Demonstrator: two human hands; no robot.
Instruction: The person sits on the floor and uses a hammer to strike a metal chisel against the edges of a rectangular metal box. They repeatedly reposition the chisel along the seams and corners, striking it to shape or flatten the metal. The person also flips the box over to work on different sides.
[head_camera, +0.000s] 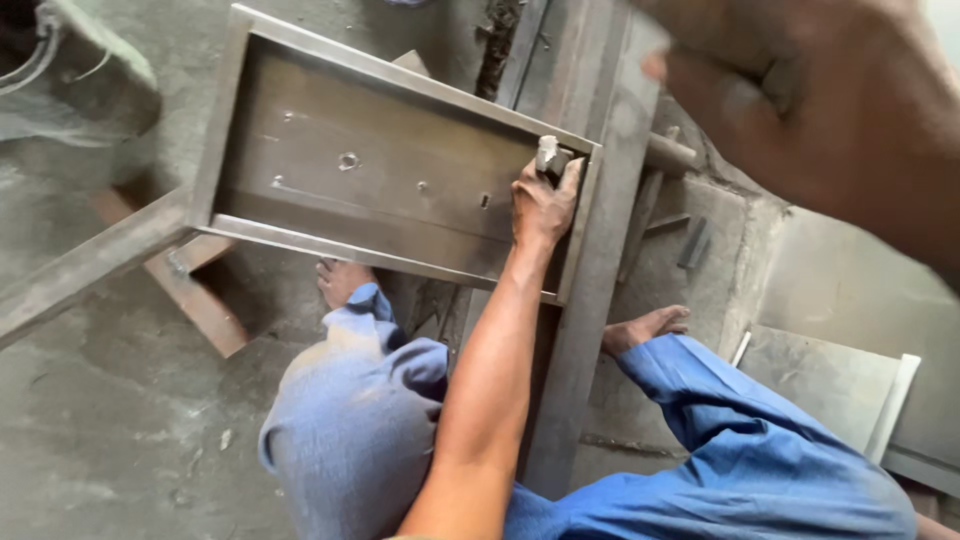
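We press our left hand (543, 205) on a small metal block (550, 157) at the three o'clock end of a shallow steel tray (330, 150), which rests on a long steel bar (590, 270). Our right hand (810, 110) hangs blurred at two o'clock, close to the camera. At six o'clock, our blue trousers (350, 430) and bare feet (645, 328) show on the concrete floor (110, 430).

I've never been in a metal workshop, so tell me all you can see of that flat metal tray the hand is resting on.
The metal tray is a shallow grey rectangle, seemingly steel, with raised edges all round and a dull, scuffed floor dotted with a few small holes and studs. It lies tilted across a long metal bar and a wooden plank above the concrete floor. The left hand presses a small metal block against its right rim. The right hand hovers blurred, apart from it.
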